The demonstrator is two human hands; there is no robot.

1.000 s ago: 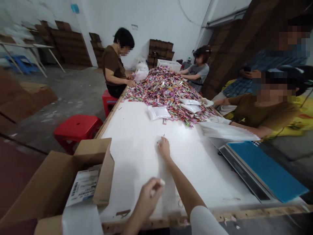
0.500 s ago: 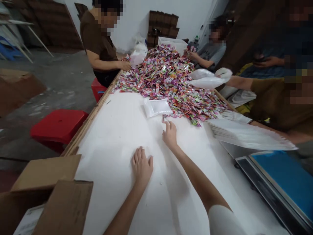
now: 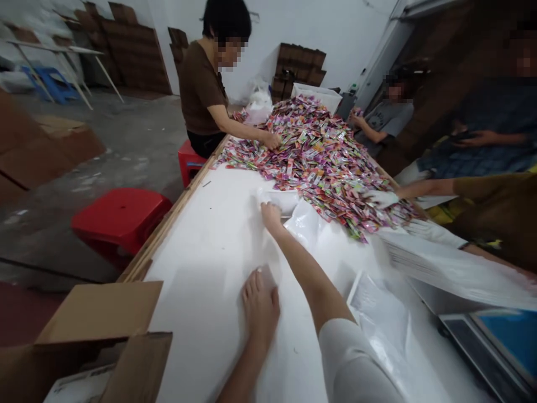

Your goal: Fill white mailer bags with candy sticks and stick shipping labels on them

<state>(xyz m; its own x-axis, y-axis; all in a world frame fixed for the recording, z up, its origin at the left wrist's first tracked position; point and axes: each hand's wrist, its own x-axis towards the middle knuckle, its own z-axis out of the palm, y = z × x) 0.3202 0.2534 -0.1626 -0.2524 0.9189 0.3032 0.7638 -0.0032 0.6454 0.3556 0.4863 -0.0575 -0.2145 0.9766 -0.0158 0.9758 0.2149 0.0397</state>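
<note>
My left hand [image 3: 260, 308] lies on the white tabletop [image 3: 201, 240], its fingers stretched out and nothing in them. Farther forward, my right hand [image 3: 271, 215] is closed at the near left corner of a white plastic bag [image 3: 287, 197]; the fingertips are partly hidden. Against that bag's right side rests a second white plastic bag [image 3: 305, 225]. Another glossy plastic bag [image 3: 381, 313] lies to the right of my right forearm. Just beyond the bags rises a big heap of small colourful packets [image 3: 314, 151].
Along the right edge, a co-worker's gloved hand [image 3: 380, 198] touches the heap, near a stack of white bags [image 3: 457, 263] and a scale [image 3: 482, 341]. Another person [image 3: 201, 84] reaches in from the left. An open cardboard box [image 3: 100, 313] and a red stool [image 3: 121, 215] stand at left.
My right hand has moved left and onto the bag; my left hand stays flat. Two more bags now lie on the table. The gloved co-worker's raised bag is gone from that hand.
</note>
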